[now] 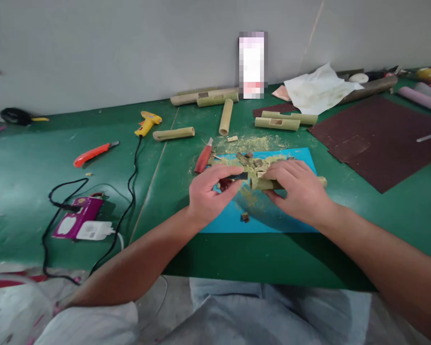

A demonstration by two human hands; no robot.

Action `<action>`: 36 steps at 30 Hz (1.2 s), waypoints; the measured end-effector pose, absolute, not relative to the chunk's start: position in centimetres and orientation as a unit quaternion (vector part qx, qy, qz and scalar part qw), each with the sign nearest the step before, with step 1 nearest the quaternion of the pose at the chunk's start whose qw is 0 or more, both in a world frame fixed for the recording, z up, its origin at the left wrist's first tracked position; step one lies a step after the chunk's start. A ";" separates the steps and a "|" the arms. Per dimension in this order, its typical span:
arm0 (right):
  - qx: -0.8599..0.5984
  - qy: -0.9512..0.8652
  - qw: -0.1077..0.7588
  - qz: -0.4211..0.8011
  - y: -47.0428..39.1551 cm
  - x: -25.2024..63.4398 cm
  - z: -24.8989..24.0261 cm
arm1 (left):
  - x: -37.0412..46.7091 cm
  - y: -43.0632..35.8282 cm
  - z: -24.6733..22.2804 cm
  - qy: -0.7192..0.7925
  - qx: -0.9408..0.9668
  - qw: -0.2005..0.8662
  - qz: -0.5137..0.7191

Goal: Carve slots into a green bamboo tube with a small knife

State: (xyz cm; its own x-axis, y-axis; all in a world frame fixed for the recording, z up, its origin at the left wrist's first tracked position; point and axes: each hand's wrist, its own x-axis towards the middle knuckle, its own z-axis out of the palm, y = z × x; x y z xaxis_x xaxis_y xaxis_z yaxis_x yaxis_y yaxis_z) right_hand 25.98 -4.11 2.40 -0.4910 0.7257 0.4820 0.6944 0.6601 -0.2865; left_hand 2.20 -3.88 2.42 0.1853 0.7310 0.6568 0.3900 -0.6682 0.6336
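The carving looks partway along: on the far side of the desk [172, 201], a notched tube [217, 99] and a windowed tube [276, 124] already have openings cut through their walls, and a slotted tube [174, 134] to the left shows a long opening. A plain tube [226, 117] between them shows no cut on the side in view. The bamboo tube [267, 184] being worked lies over the blue sheet [215, 223] at near centre, the right hand [305, 189] with its fingers clamped around it; the hand covers much of its wall, so how much is cut there I cannot tell. The left hand [206, 194] has its fingers pinched together on a small dark piece [241, 176], just left of the tube's end. Shavings [258, 143] and cut chips [245, 218] lie about, so a good deal of material is off; clearing them is undone, and the red-handled knife [203, 159] rests unheld beside the sheet
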 end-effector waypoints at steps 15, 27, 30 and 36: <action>-0.428 -0.881 0.183 0.081 -3.7 26.1 1.5 | 2.1 -2.4 0.8 0.331 0.859 0.195 0.337; -0.403 -0.886 0.204 0.107 -3.3 26.5 1.1 | 2.5 -3.4 1.9 0.437 0.724 0.402 0.352; -0.392 -0.889 0.209 0.113 -3.3 26.4 1.1 | 2.5 -3.5 2.2 0.446 0.687 0.451 0.355; -0.380 -0.886 0.224 0.145 -3.2 26.6 0.7 | 2.3 -3.2 2.0 0.445 0.688 0.446 0.362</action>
State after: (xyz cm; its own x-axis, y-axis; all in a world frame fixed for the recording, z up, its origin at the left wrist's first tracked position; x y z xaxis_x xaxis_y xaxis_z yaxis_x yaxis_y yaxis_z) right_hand 26.56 -3.19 0.72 -0.6113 0.7374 0.2873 0.6079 0.6700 -0.4262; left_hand 2.26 -3.21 2.05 0.3429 0.9339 0.1015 0.2890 -0.2077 0.9345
